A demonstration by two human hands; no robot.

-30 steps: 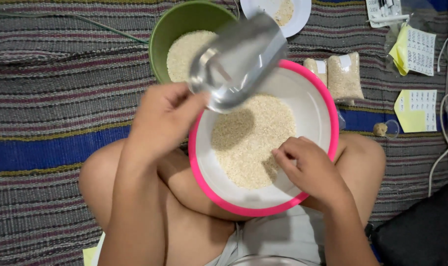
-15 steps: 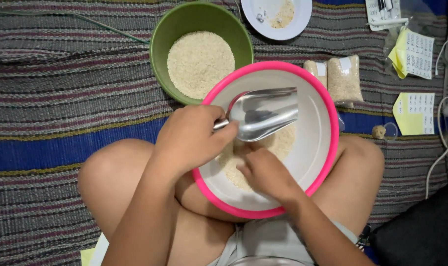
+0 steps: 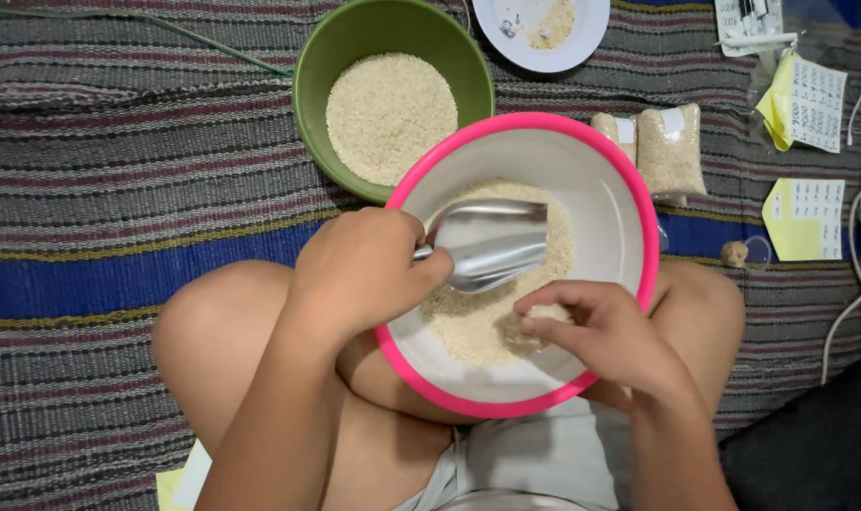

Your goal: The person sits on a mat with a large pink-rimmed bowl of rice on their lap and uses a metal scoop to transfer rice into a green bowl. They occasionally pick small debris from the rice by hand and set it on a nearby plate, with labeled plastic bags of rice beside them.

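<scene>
A white bowl with a pink rim (image 3: 620, 199) rests on my lap and holds pale grain (image 3: 468, 322). My left hand (image 3: 359, 270) grips the handle of a metal scoop (image 3: 492, 244), whose mouth lies low in the grain, pointing right. My right hand (image 3: 601, 336) is inside the bowl at its near right side, fingers curled around a small heap of grain next to the scoop's mouth.
A green bowl (image 3: 326, 57) of the same grain stands on the striped mat beyond my left knee. A white plate (image 3: 582, 38) with a little grain lies further back. Two small filled bags (image 3: 667, 151) and yellow paper notes (image 3: 804, 218) lie to the right.
The scoop was raised and tilted over the pink-rimmed bowl; now it lies down in the grain. My right hand moved from the bowl's right edge toward the scoop's mouth, gathering grain.
</scene>
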